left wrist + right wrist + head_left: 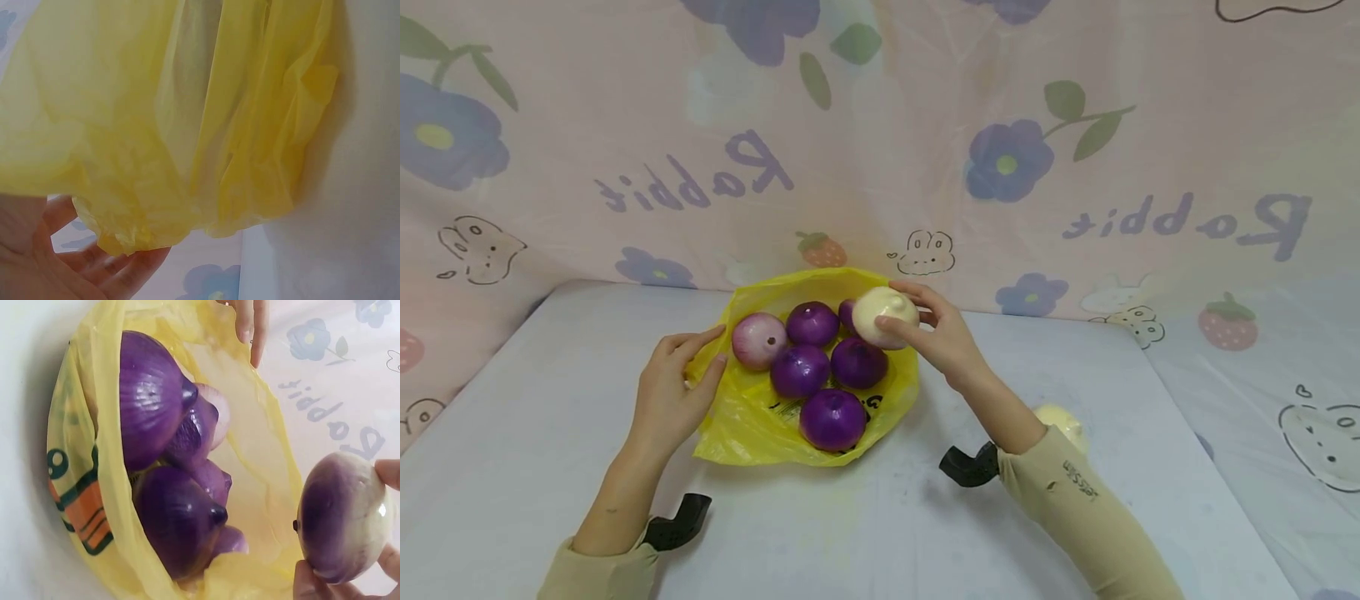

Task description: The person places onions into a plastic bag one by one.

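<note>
A yellow plastic bag (722, 429) stands wide-mouthed on the table, holding several dark purple onions (832, 419) and one paler pink onion (758, 342). My left hand (673, 392) grips the bag's left rim between thumb and fingers; the left wrist view shows the crumpled yellow film against the fingers. Over the bag's right rear side, my right hand (951, 342) pinches a cream-white onion (883, 312) by its sides. In the right wrist view this onion (347, 515) has a purple patch and hangs just outside the rim. It partly covers one purple onion behind it.
On the table (910, 533), another cream-white onion (1060, 423) lies at the right, partly hidden by my right forearm. A curtain (880, 150) printed with flowers and rabbits hangs right behind the table. Black wrist mounts (679, 522) project from both sleeves.
</note>
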{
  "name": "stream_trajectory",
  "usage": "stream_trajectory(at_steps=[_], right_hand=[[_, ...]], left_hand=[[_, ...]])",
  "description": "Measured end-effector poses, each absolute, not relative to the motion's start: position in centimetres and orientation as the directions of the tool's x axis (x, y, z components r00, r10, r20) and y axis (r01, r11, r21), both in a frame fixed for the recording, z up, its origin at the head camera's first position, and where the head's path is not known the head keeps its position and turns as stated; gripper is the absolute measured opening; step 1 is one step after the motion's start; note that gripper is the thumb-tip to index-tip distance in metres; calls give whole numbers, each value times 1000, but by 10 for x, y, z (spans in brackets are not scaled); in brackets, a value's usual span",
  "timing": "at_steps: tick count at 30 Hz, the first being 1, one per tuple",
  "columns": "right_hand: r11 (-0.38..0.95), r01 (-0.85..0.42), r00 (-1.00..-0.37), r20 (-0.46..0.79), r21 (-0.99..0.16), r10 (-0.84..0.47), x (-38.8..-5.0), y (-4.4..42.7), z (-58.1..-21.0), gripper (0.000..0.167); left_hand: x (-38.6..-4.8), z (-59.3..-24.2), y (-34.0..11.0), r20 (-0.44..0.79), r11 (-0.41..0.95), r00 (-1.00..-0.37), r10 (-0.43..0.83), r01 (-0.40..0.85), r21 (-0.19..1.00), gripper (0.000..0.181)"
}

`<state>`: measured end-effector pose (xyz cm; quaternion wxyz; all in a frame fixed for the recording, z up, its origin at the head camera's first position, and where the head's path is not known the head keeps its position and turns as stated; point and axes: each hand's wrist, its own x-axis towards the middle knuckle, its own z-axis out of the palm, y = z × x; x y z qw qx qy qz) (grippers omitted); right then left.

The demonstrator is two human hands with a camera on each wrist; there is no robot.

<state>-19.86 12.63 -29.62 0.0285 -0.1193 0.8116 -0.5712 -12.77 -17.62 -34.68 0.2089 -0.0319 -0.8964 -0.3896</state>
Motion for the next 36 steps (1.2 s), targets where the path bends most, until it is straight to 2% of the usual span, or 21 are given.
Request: stream_trajectory(at_steps=[11,21,32,36], right_hand=[[322,-141,-965,57,-936,-258,-198,109,-305,50],[350,-177,-949,64,-920,-310,-196,91,-312,53],[309,-300,-894,154,-902,-420,-197,67,-318,55],[349,-335,-884,165,-875,-437,-194,59,-319,54]], left_hand=[[-128,-347,-176,409,689,-906,-106,230,687,37],[-128,-349,-177,416,692,-903,-107,233,683,37],[-128,-348,-176,408,692,-907,-107,227,685,37],[-128,-348,-176,410,693,-906,-106,228,684,37]])
